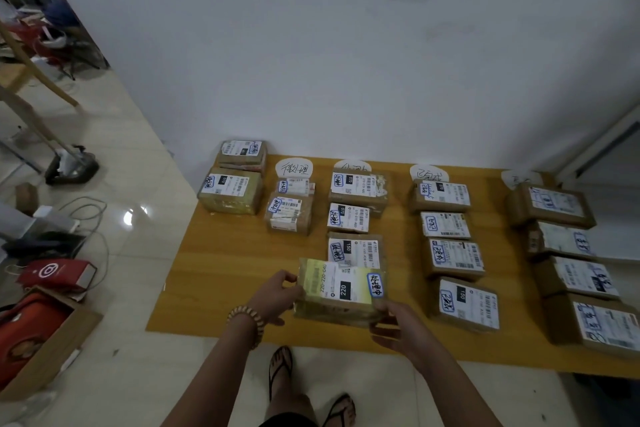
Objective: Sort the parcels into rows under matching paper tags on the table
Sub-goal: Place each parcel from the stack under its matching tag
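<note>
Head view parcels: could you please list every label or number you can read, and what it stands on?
"220", "220-220": label on the held parcel, gripped by the left hand and right hand.
"150": label on the parcel just behind it.
"070": label on the far-left parcel.
Handwritten paper tags, blue-edged stickers and barcode print: too blurred to read.

Person's left hand [277, 295] and right hand [398, 326] grip a taped parcel [341, 289] by its ends, at near end of second tagged row on yellow table [225, 270]. Along far edge, paper tags [294, 168]; sorted parcels [452, 255] in rows below each.
</note>
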